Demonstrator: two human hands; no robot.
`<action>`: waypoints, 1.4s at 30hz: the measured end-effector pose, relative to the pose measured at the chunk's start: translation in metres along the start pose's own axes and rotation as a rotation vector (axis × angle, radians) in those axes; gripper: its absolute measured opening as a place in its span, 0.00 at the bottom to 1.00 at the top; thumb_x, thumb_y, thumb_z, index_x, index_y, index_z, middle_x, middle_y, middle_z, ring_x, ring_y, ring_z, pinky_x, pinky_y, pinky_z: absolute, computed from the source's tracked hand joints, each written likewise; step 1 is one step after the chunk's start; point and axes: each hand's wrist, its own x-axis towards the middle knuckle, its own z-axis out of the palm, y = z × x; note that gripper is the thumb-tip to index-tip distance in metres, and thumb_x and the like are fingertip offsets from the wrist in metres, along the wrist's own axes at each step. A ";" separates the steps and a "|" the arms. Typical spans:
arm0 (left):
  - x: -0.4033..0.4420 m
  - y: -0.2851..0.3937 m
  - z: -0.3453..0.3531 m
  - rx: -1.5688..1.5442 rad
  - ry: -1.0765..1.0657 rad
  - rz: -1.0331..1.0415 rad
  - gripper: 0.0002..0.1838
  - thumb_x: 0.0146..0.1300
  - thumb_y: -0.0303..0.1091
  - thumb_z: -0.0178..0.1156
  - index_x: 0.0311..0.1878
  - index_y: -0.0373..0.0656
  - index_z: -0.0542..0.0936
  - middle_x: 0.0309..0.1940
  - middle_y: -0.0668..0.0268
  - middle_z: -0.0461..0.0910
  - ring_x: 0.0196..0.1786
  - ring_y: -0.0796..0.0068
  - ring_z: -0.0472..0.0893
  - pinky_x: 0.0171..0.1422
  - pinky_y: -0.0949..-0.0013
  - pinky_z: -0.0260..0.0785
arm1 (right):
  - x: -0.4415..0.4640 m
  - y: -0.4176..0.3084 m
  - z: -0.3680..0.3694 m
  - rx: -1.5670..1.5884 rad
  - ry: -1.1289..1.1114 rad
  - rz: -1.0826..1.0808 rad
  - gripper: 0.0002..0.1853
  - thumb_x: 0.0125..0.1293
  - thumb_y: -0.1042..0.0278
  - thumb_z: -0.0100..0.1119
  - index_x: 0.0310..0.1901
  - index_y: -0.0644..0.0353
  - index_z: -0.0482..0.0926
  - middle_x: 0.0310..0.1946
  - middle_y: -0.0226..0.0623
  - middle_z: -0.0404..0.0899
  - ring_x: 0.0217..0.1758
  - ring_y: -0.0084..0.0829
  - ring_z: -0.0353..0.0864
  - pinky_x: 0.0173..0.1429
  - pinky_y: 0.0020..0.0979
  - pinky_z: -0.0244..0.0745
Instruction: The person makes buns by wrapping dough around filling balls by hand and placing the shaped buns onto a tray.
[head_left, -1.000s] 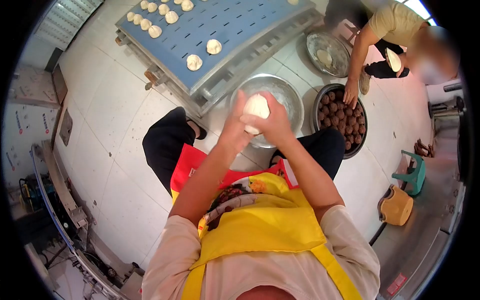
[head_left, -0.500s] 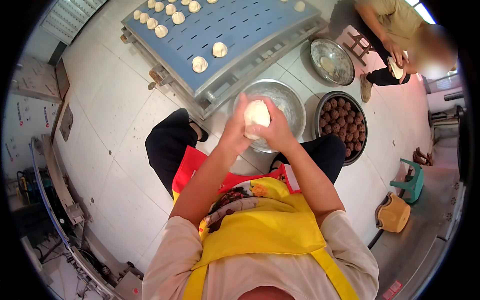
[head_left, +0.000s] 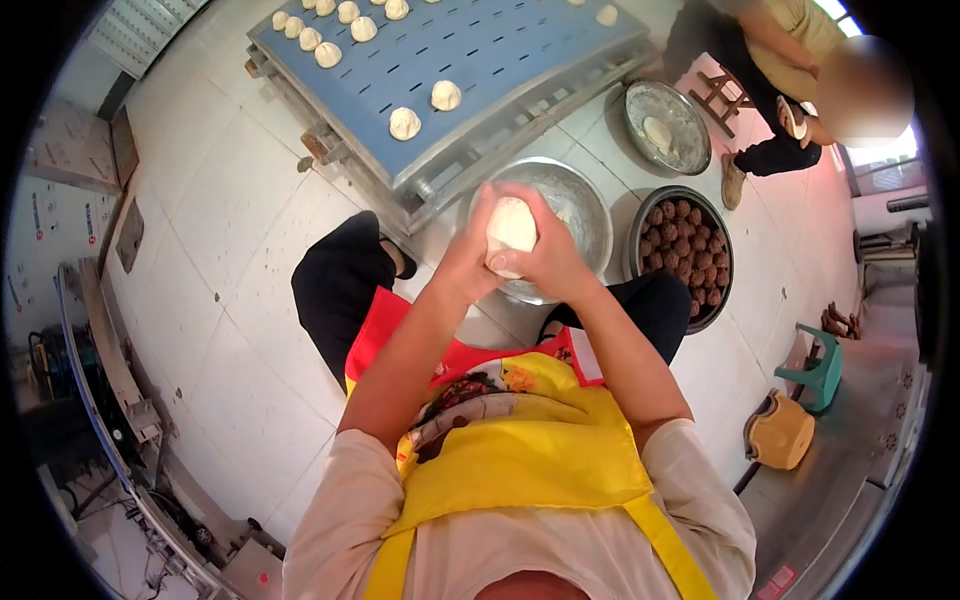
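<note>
A pale, rounded piece of dough (head_left: 512, 225) is held up between both hands. My left hand (head_left: 474, 248) cups its left side with the fingers wrapped around it. Closed on the other side, my right hand (head_left: 552, 252) has its thumb pressed against the lower part of the dough. Just beyond and beneath the hands stands a metal bowl (head_left: 592, 205) with a floury inside. To its right, a dark round basin (head_left: 636, 262) holds several brown filling balls (head_left: 690, 240). Whether filling is inside the dough is hidden.
A blue slotted board (head_left: 440, 140) on a metal frame bears several dough buns (head_left: 405, 123). Another metal bowl (head_left: 690, 110) holds a piece of dough (head_left: 657, 134). A seated person (head_left: 780, 40) works dough at upper right. Green (head_left: 822, 370) and yellow (head_left: 785, 432) stools stand at right.
The dough stays between my hands, and my right fingers have closed a little further over its top. The surroundings have shifted slightly in view. The other person's hands have moved.
</note>
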 end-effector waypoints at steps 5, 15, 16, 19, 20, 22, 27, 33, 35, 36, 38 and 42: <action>0.013 -0.015 -0.008 0.040 -0.025 0.174 0.36 0.66 0.69 0.38 0.58 0.47 0.73 0.51 0.67 0.78 0.54 0.69 0.78 0.55 0.62 0.72 | 0.002 0.014 0.003 -0.367 0.106 -0.102 0.36 0.45 0.50 0.74 0.54 0.59 0.71 0.45 0.43 0.77 0.51 0.42 0.75 0.58 0.39 0.68; 0.008 -0.020 -0.021 0.097 -0.024 0.170 0.36 0.65 0.70 0.41 0.58 0.47 0.72 0.52 0.65 0.77 0.54 0.69 0.78 0.57 0.60 0.71 | 0.001 0.003 0.004 0.006 -0.011 -0.041 0.36 0.46 0.54 0.73 0.56 0.58 0.70 0.47 0.40 0.77 0.54 0.36 0.75 0.58 0.34 0.69; 0.001 -0.014 -0.016 0.075 -0.031 0.104 0.36 0.65 0.70 0.41 0.58 0.47 0.73 0.52 0.65 0.78 0.54 0.69 0.78 0.57 0.61 0.71 | 0.000 0.003 0.003 0.035 -0.039 0.018 0.35 0.47 0.54 0.73 0.56 0.58 0.70 0.47 0.40 0.76 0.54 0.36 0.75 0.58 0.34 0.69; 0.008 -0.020 -0.015 0.004 0.013 0.122 0.33 0.67 0.65 0.45 0.59 0.45 0.71 0.50 0.64 0.77 0.51 0.68 0.79 0.52 0.63 0.74 | 0.000 0.006 0.000 0.013 -0.063 0.116 0.35 0.47 0.54 0.73 0.55 0.58 0.71 0.48 0.40 0.76 0.53 0.36 0.76 0.58 0.34 0.69; 0.013 -0.022 -0.016 -0.021 0.041 0.169 0.32 0.68 0.63 0.46 0.59 0.44 0.70 0.49 0.64 0.76 0.50 0.67 0.79 0.50 0.64 0.75 | -0.001 0.011 0.004 -0.062 -0.036 0.099 0.35 0.47 0.55 0.74 0.55 0.57 0.71 0.47 0.40 0.76 0.53 0.36 0.76 0.58 0.34 0.69; 0.000 -0.011 -0.007 0.041 0.074 0.110 0.36 0.65 0.69 0.44 0.59 0.46 0.71 0.50 0.65 0.77 0.52 0.68 0.79 0.53 0.62 0.74 | -0.003 0.011 0.005 -0.066 -0.059 0.065 0.35 0.46 0.55 0.74 0.55 0.57 0.71 0.47 0.40 0.77 0.51 0.36 0.77 0.57 0.33 0.70; 0.013 -0.023 -0.027 0.141 0.038 0.161 0.38 0.63 0.71 0.42 0.58 0.47 0.72 0.51 0.66 0.78 0.54 0.69 0.78 0.55 0.62 0.73 | 0.001 0.006 0.001 -0.076 -0.125 0.135 0.36 0.45 0.56 0.75 0.56 0.55 0.70 0.47 0.42 0.77 0.50 0.38 0.78 0.56 0.34 0.71; 0.002 -0.015 -0.022 0.034 0.099 0.088 0.36 0.65 0.69 0.41 0.59 0.47 0.71 0.51 0.65 0.77 0.54 0.70 0.78 0.56 0.64 0.73 | 0.001 0.005 0.003 -0.009 -0.178 0.047 0.37 0.46 0.57 0.75 0.58 0.56 0.69 0.48 0.42 0.78 0.52 0.37 0.78 0.57 0.34 0.71; 0.009 -0.024 -0.021 0.061 0.064 0.185 0.36 0.65 0.69 0.40 0.59 0.47 0.71 0.50 0.65 0.77 0.53 0.70 0.79 0.56 0.64 0.73 | 0.000 0.014 0.007 -0.050 -0.094 0.053 0.37 0.46 0.57 0.75 0.59 0.56 0.69 0.49 0.42 0.77 0.53 0.38 0.78 0.57 0.35 0.70; 0.013 -0.025 -0.026 0.118 0.055 0.225 0.36 0.65 0.70 0.41 0.59 0.47 0.71 0.50 0.65 0.78 0.53 0.70 0.79 0.55 0.64 0.73 | 0.001 0.013 0.010 -0.069 -0.056 0.058 0.38 0.46 0.58 0.74 0.59 0.56 0.69 0.50 0.42 0.77 0.53 0.38 0.77 0.58 0.35 0.70; 0.019 -0.030 -0.036 0.229 0.043 0.299 0.37 0.64 0.71 0.41 0.58 0.47 0.71 0.49 0.65 0.78 0.52 0.70 0.79 0.54 0.64 0.73 | 0.002 0.004 0.005 -0.052 -0.110 -0.029 0.40 0.46 0.59 0.75 0.62 0.56 0.67 0.51 0.42 0.77 0.54 0.38 0.77 0.58 0.35 0.70; 0.003 -0.010 -0.012 0.014 0.137 0.088 0.35 0.66 0.67 0.43 0.59 0.44 0.71 0.49 0.63 0.77 0.50 0.69 0.80 0.51 0.66 0.74 | 0.004 0.004 -0.004 0.027 -0.236 0.056 0.46 0.43 0.60 0.76 0.66 0.55 0.62 0.51 0.42 0.77 0.55 0.38 0.76 0.59 0.35 0.70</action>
